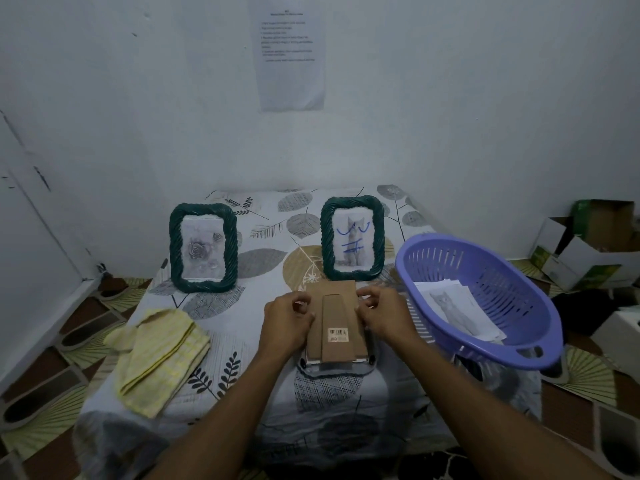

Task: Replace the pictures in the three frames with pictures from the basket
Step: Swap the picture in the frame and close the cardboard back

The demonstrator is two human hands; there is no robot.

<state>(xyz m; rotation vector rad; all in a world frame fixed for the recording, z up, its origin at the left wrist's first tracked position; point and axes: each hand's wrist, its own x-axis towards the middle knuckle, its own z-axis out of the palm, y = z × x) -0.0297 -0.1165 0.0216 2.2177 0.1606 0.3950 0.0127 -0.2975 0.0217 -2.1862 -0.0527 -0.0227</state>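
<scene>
A third frame lies face down on the table, its brown cardboard back with a barcode sticker facing up. My left hand pinches the back's left edge and my right hand pinches its right edge. Two green rope-pattern frames stand upright behind: the left frame shows a rose picture, the right frame shows a cat picture with blue pen marks. A purple plastic basket sits tilted at the right and holds loose pictures, a cat print on top.
A folded yellow cloth lies at the table's left. The table wears a leaf-print cover. Cardboard boxes stand on the floor at the far right. A printed sheet hangs on the wall.
</scene>
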